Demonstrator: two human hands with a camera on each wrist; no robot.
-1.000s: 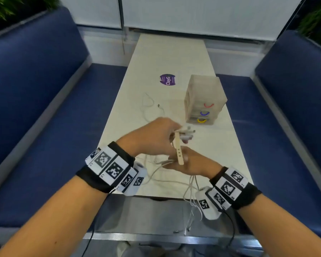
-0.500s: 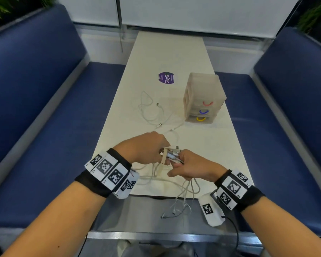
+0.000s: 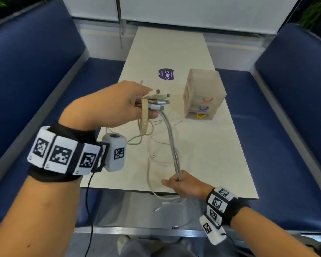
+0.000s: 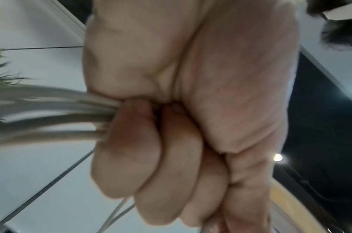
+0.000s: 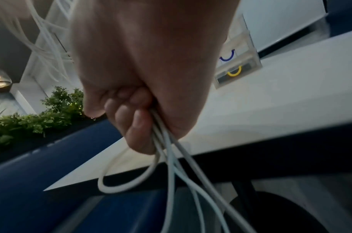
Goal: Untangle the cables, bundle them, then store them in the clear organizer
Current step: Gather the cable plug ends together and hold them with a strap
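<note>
My left hand is raised over the table and grips several white and grey cables just behind their plugs, with a beige strap hanging from the same grip. In the left wrist view the fingers are curled tight round the cables. The cables run down to my right hand at the table's near edge, which holds them in a closed fist. Their loose ends dangle below the table. The clear organizer stands at the right, with red, blue and yellow drawer handles.
More white cable lies looped on the pale table between my hands. A purple sticker sits beyond the left hand. Blue benches flank the table on both sides. Green plants show past the left bench.
My hands have drawn apart: the left rose and went forward with the plug ends and strap, the right slid down the cables toward the table's near edge, stretching them between the hands.
</note>
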